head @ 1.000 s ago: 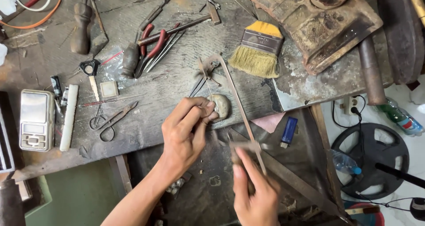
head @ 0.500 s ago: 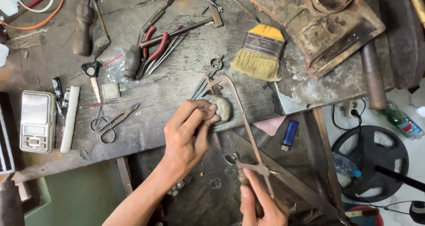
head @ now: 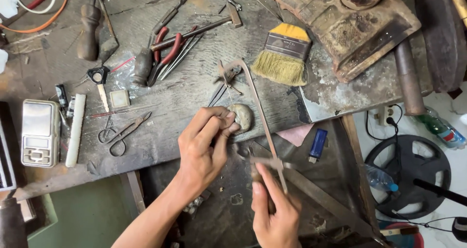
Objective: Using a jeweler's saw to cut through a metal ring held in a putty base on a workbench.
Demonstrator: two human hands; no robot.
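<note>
Now both hands work at the near edge of a scarred, grey wooden tabletop (head: 194, 102)

Left hand (head: 204, 146) has its fingers pinched together on a small piece pressed against a rounded, pale block (head: 242, 116) at that near edge; what the piece is cannot be told. Right hand (head: 275, 214) is clamped on the handle of a jeweller's saw (head: 255, 107), whose frame runs up just beside the block. Farther back lie a yellow-handled brush (head: 284, 51), red-handled pliers (head: 165, 53) and a hammer (head: 204, 26); scissors (head: 121, 131) and a small digital scale (head: 40, 131) sit toward the left edge. Beyond the right edge, a pale floor carries a black reel (head: 413, 172) and a green bottle (head: 440, 129)
</note>
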